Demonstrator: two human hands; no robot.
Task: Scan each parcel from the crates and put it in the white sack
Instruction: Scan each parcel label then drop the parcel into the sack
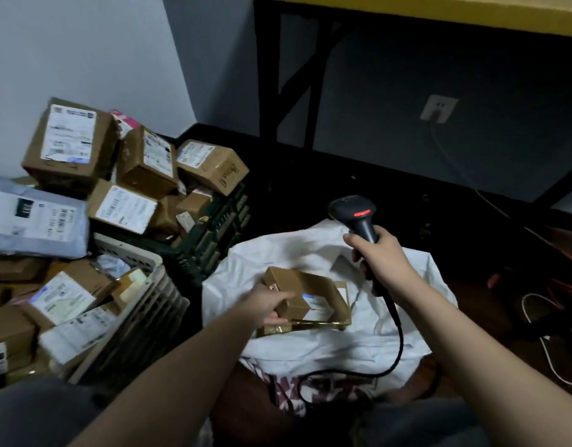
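Gripping a small cardboard parcel [305, 296] over the white sack [310, 250], the left hand [271, 306] curls round it — right hand [380, 258] clamps the barcode scanner [355, 214].

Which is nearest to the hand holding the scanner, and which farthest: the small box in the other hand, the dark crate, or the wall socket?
From the right hand, which grips the barcode scanner:
1. Small cardboard parcel, just below and to its left, held by the left hand over the white sack.
2. Dark green crate, farther left.
3. Wall socket, up on the far wall.
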